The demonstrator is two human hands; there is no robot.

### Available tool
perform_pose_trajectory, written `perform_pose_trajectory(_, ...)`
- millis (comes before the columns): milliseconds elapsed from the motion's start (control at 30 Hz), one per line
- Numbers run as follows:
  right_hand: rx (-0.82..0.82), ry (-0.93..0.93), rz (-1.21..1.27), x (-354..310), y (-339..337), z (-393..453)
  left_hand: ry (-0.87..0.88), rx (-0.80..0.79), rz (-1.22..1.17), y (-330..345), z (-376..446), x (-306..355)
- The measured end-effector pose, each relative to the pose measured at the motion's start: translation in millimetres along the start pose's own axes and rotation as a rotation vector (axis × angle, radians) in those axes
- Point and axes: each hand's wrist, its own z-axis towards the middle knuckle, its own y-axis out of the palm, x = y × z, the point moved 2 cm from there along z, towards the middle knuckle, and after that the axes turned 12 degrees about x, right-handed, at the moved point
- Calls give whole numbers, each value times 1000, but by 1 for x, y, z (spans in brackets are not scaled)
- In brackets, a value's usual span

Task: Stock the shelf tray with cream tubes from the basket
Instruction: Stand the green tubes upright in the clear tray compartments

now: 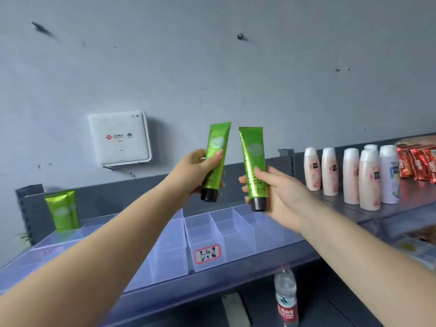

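My left hand point(195, 171) grips a green cream tube point(218, 147) with its black cap pointing down. Beside it my right hand point(276, 192) holds a second green tube point(253, 152), also cap down. Both tubes hang above the clear divided shelf tray point(205, 230), roughly over its middle compartments. Two more green tubes point(63, 210) stand upright at the tray's far left back corner. The basket is out of view.
Pink-white bottles point(351, 175) stand in rows on the shelf to the right, with red packets point(417, 165) behind them. A white router box point(119, 138) hangs on the wall. A water bottle point(286, 296) stands on the lower shelf. A handwritten label point(207, 253) is stuck on the tray front.
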Motion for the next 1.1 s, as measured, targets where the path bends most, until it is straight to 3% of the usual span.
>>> perform_pose_trajectory(233,-185,34,6,39,95,41,-38,151,6,-118,23,-3)
perform_pose_trajectory(467,-249,53,-116,78,165,72,-65,191,33,-208,51,-12)
perform_pose_trajectory(1100,-253,6,-507,141,267,153,-87,109,338,-322,144,-53)
